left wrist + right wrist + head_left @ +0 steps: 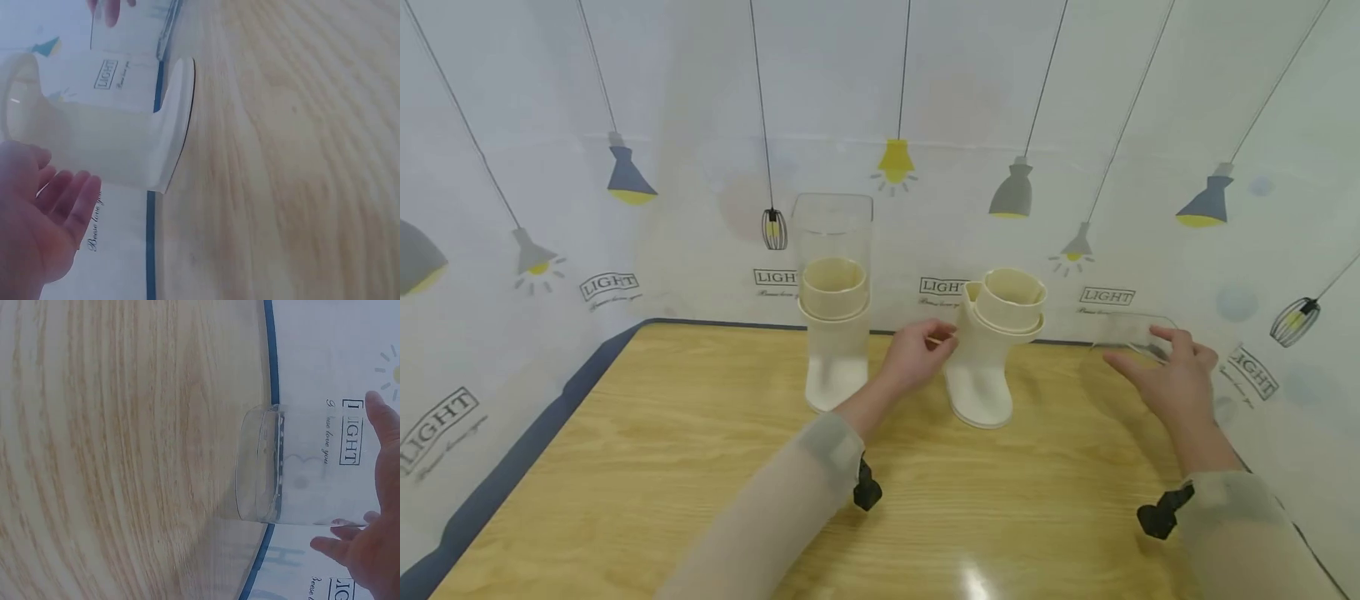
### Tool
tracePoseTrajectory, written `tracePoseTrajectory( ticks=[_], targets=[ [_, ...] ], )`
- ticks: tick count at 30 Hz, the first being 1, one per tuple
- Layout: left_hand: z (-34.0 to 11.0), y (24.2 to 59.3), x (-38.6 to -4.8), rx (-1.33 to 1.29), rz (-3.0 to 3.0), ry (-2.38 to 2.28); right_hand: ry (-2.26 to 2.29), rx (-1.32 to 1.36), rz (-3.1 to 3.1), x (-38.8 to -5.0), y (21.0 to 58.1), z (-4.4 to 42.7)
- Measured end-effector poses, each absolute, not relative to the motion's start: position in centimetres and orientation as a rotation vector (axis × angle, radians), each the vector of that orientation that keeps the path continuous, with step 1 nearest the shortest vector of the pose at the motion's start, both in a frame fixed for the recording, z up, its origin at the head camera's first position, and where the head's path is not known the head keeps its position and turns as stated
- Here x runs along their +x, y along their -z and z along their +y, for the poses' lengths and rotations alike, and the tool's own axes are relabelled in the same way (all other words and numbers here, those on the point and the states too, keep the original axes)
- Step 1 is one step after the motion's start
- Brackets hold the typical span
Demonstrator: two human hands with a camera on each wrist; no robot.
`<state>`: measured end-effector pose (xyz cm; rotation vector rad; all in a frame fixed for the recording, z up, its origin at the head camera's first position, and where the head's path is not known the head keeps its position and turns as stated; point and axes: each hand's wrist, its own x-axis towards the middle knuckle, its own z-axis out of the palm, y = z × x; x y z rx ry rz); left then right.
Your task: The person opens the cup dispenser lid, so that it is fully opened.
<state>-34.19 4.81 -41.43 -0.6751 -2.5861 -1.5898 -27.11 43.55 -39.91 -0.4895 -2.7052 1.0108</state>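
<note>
A cream boot-shaped stand with a cup-like ring top stands upright on the table. My left hand is at its left side, fingers loosely bent and nothing visible in them. In the left wrist view this hand lies close against the stand's column; contact is unclear. My right hand is beside a clear container on the table at the right, thumb and fingers spread about its upper part. Whether they press on its wall is hard to see.
A second cream stand is left of my left hand, with a tall clear container upright on its top. The wooden table meets a lamp-printed cloth along its back and sides.
</note>
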Motion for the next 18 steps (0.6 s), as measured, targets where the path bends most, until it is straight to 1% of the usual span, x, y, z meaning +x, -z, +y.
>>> tracePoseTrajectory(
  ticks=[5, 10, 18],
  targets=[
    [3.3, 40.8, -31.7, -0.824, -2.685, 1.592, -1.001, -0.456, -2.685, -26.3, 39.6, 43.9],
    [0.8, 40.0, -29.3, -0.989, -2.723, 1.535, -0.965, -0.388, -2.645, -25.4, 38.1, 43.1],
    [-4.4, 39.3, -26.0, -1.043, -2.692, 1.458, -0.945, -0.196, -2.536, -23.2, 35.5, 40.3]
  ],
)
